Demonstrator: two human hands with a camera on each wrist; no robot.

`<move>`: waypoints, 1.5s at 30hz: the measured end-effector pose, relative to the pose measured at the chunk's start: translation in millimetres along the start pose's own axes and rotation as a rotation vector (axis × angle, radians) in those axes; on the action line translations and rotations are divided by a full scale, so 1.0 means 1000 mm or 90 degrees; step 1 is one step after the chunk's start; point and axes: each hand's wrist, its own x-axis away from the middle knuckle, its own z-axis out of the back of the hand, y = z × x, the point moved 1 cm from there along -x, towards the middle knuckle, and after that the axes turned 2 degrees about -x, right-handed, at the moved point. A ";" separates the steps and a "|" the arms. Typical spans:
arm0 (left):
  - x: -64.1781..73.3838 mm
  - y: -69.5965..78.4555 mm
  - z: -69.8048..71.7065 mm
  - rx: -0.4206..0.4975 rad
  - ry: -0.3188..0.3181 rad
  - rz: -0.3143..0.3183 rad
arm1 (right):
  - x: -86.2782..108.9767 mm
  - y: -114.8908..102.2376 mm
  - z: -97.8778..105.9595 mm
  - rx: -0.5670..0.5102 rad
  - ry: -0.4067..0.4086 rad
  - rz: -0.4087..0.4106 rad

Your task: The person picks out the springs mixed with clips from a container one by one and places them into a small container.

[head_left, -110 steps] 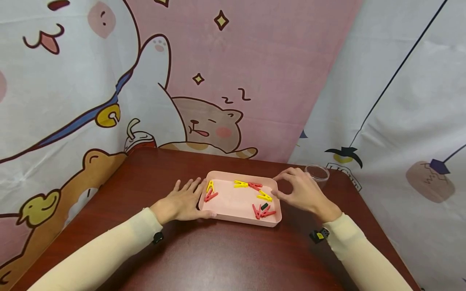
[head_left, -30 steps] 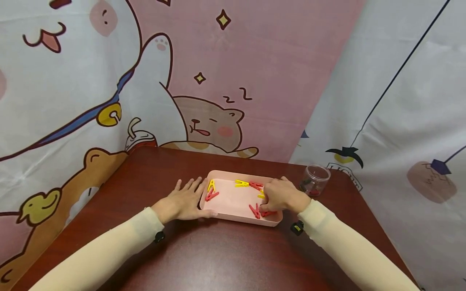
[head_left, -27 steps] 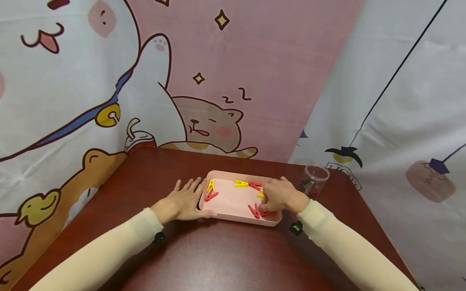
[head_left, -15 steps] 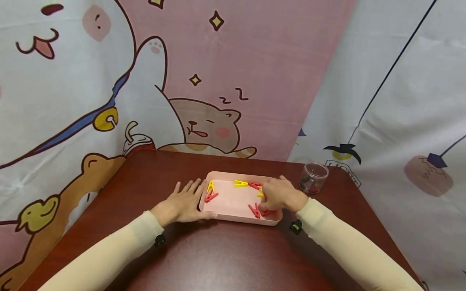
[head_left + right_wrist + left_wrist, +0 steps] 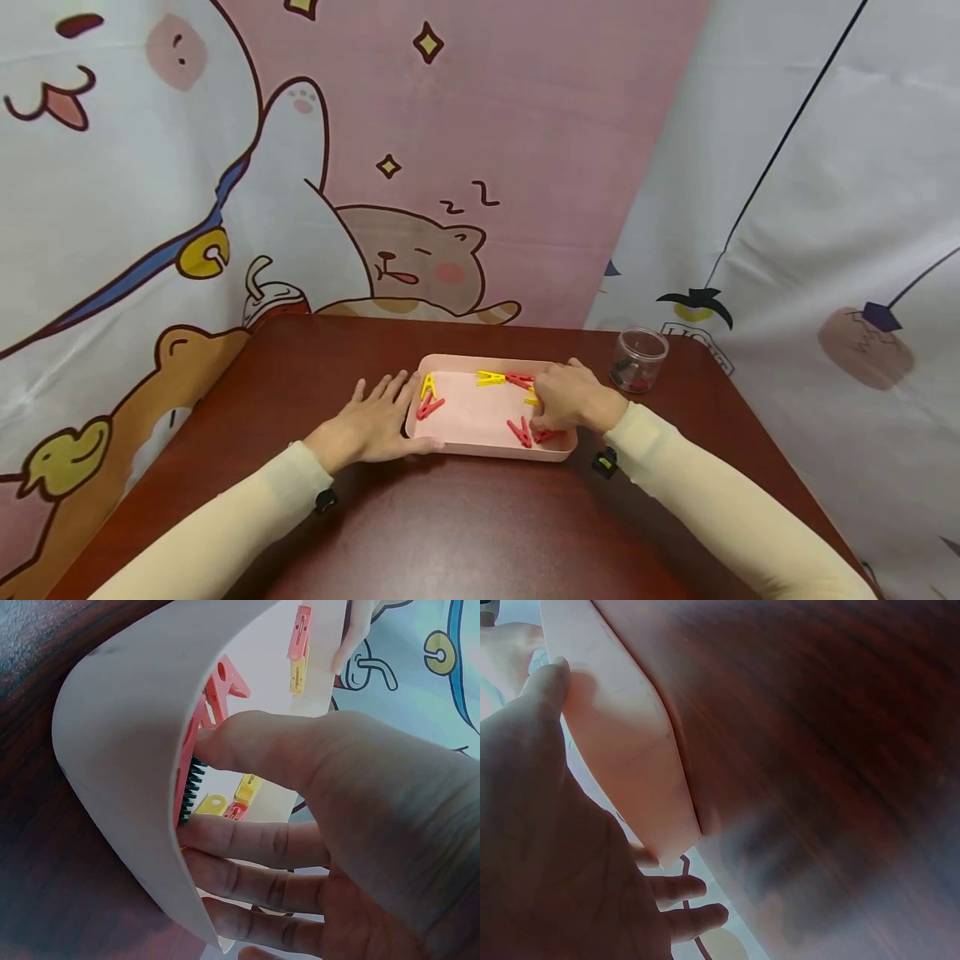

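Note:
A shallow pink tray [image 5: 472, 412] stands on the table, holding several red and yellow clothespins. My left hand [image 5: 373, 423] lies with spread, straight fingers along the tray's left end, its thumb at the near rim. Over the tray's right end, my right hand [image 5: 573, 396] reaches down inside. In the right wrist view its thumb and index finger pinch a small dark green ridged piece [image 5: 193, 786], beside a red clothespin [image 5: 219, 690] at the tray wall. Another red clothespin [image 5: 519, 433] lies just left of the right fingers; a yellow one is partly covered by that hand.
A clear jar [image 5: 637, 360] with dark green and red pieces inside stands behind and right of the tray. At the tray's left end lie a yellow clothespin [image 5: 427, 387] and a red clothespin [image 5: 430, 407]. A printed cloth [image 5: 480, 125] hangs behind the dark brown table [image 5: 450, 517].
Since the oldest frame my right hand has moved from beside the jar and tray's right rim down into the tray, covering the dark piece. During the last second both hands have barely moved.

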 end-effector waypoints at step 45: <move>0.004 0.007 -0.005 0.002 0.011 0.002 | 0.021 0.047 0.020 -0.045 0.202 -0.003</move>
